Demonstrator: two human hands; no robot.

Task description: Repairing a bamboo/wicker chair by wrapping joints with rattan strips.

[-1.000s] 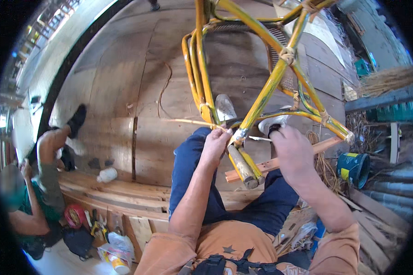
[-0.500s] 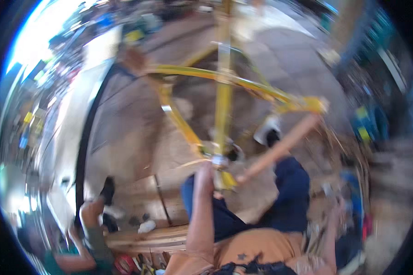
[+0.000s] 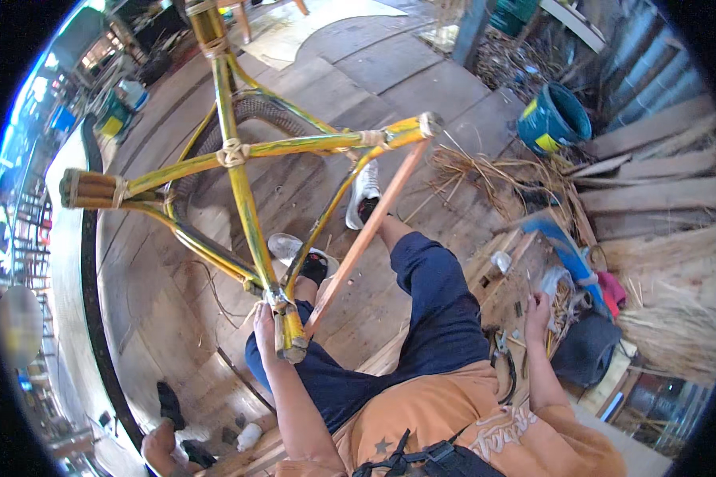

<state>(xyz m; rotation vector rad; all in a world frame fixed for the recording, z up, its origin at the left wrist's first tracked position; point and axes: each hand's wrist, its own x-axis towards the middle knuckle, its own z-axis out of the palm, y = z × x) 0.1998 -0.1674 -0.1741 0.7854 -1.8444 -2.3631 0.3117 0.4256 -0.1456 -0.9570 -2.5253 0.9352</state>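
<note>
A yellow-green bamboo frame [image 3: 243,187], lashed at its joints, stands tilted on the plank floor in front of me. My left hand [image 3: 266,327] grips its near end by the lower joint. A thin reddish wooden stick [image 3: 366,230] leans from that joint up to the frame's far right corner. My right hand [image 3: 537,308] is off to the right, down among small tools and scraps on a low wooden bench [image 3: 493,262]; its fingers are curled, and I cannot tell whether it holds anything. My legs in dark blue trousers [image 3: 433,318] stretch under the frame.
A blue bucket [image 3: 554,119] stands at the upper right beside piles of dry straw [image 3: 473,171]. Pliers [image 3: 505,362] lie on the bench next to my hip. Another person's foot [image 3: 163,433] shows at the lower left. A white bottle [image 3: 249,436] lies nearby.
My view has swung round and the frame now lies lower and further left. My right hand has left the frame and gone down to the bench on my right. My left hand keeps its grip.
</note>
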